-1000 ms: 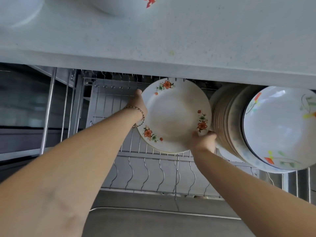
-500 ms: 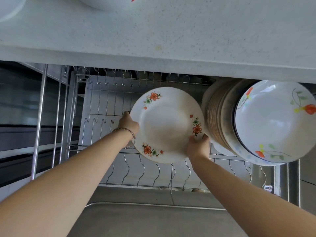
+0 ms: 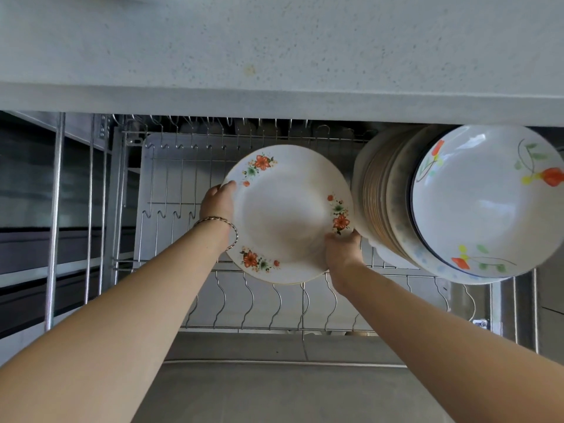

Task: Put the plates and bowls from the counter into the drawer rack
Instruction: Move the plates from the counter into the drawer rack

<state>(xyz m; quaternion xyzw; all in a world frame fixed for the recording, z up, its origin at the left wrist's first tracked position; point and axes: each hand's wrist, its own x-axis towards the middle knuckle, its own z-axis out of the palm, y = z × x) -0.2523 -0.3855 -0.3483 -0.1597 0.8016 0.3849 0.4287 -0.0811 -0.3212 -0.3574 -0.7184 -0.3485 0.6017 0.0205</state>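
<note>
A white plate with orange flowers (image 3: 287, 212) is held upright over the wire drawer rack (image 3: 238, 288), below the counter's edge. My left hand (image 3: 218, 203) grips its left rim, thumb on the face. My right hand (image 3: 341, 251) holds its lower right rim. Just to the right, several plates (image 3: 381, 196) stand on edge in the rack, fronted by a white dish with tulip prints (image 3: 485, 203). The held plate's right rim is close to that stack.
The pale speckled counter (image 3: 274, 56) fills the top of the view and overhangs the drawer. Wire dividers run along the rack's front (image 3: 274, 303). Metal side rails (image 3: 58, 209) stand at the left. The drawer's front edge (image 3: 274, 361) is below.
Both hands have lowered the flowered plate from under the counter edge down towards the rack, next to the standing stack. The view has tilted downward, so the bowls on the counter have left the frame.
</note>
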